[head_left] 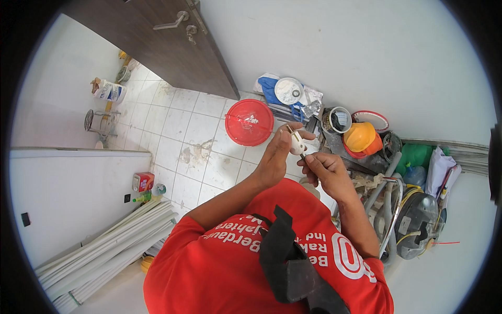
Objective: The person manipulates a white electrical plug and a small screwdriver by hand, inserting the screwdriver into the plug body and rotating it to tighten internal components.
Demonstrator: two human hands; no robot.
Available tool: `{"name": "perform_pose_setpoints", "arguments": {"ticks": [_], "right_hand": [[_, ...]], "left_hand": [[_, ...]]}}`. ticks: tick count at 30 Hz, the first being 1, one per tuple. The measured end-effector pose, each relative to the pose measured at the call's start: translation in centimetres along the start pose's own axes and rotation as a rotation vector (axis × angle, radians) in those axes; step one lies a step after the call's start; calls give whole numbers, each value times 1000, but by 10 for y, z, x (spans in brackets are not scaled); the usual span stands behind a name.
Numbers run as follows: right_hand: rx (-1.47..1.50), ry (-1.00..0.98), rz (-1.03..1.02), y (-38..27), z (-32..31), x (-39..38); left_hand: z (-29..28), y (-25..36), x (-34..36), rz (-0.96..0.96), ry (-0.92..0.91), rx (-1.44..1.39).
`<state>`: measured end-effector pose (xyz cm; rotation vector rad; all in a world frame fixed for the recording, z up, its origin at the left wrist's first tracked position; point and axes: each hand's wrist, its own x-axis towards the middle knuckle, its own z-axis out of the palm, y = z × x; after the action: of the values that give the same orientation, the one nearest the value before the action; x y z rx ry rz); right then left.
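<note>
In front of my chest, my left hand (pixel 274 159) grips a white electrical plug (pixel 297 146) between thumb and fingers. Its metal prongs point up and away from me. My right hand (pixel 330 175) is closed in a pinch at the plug's near end, around a thin dark piece (pixel 303 156). Whether this is a cord or the tip of a tool cannot be told, as the fingers cover most of it. Both hands are close together, above the tiled floor.
A red bucket lid (pixel 249 122) lies beyond my hands. A dark door (pixel 172 47) stands open. Yellow and orange hard hats (pixel 360 137), a white bucket (pixel 337 120) and a black vacuum-like machine (pixel 417 222) crowd the right wall. Long white strips (pixel 112 243) lie at left.
</note>
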<state>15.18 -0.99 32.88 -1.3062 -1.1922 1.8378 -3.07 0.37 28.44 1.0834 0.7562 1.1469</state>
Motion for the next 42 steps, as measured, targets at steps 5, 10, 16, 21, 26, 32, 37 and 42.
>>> {"name": "perform_pose_setpoints", "arguments": {"ticks": [5,10,16,21,26,32,37,42], "right_hand": [[91,40,-55,3,-3,-3],[121,104,-121,6,-8,-3],[62,118,-146,7,-5,-6],[87,104,-143,11,-6,-11],[110,32,-97,10,0,-15],[-61,50,-87,20,4,-16],[-206,109,-170,17,6,-19],[-80,173,-196,19,8,-25]], "left_hand": [[-1,12,-3,56,-37,76],[-4,13,-6,45,-64,16],[4,17,-9,43,-89,-43],[5,19,-12,17,-88,-74],[5,21,-15,-27,-82,-142],[3,11,-18,-72,-23,-198],[4,13,-19,-49,-17,-127],[4,14,-16,-20,23,-102]]}}
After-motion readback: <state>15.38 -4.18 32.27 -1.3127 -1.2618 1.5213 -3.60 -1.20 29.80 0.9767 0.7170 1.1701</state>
